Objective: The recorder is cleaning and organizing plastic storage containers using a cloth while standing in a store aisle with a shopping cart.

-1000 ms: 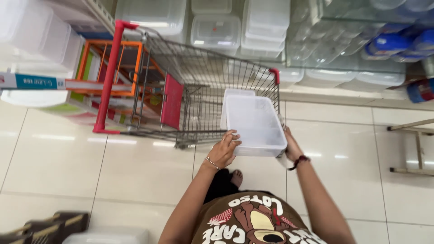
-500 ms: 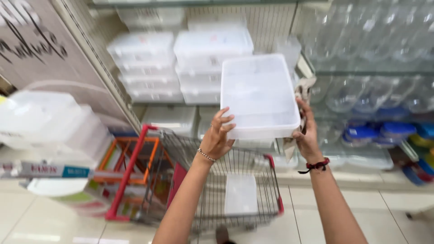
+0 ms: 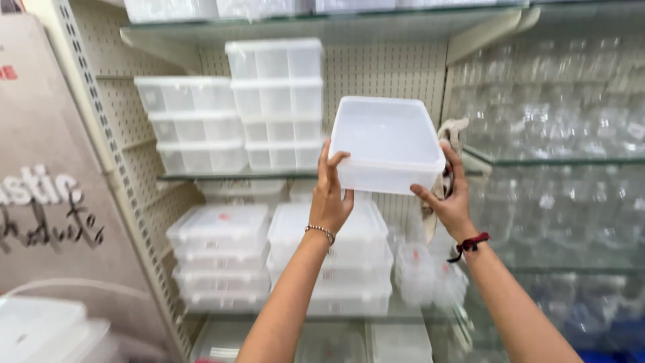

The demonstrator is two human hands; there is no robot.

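Before the far shelves, left hand (image 3: pixel 332 195) and right hand (image 3: pixel 451 195) clasped the open clear plastic container (image 3: pixel 388 143) by its sides, raised at shelf height; shelving likely required level alignment.

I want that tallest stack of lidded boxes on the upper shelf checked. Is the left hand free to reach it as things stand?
Probably not right away: the left hand grips the open white tub together with the right hand. The stack itself stands unblocked, just left of the tub.

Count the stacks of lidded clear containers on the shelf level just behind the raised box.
2: a shorter stack on the left and a taller stack to its right. The box, held by the left hand and right hand, may hide more.
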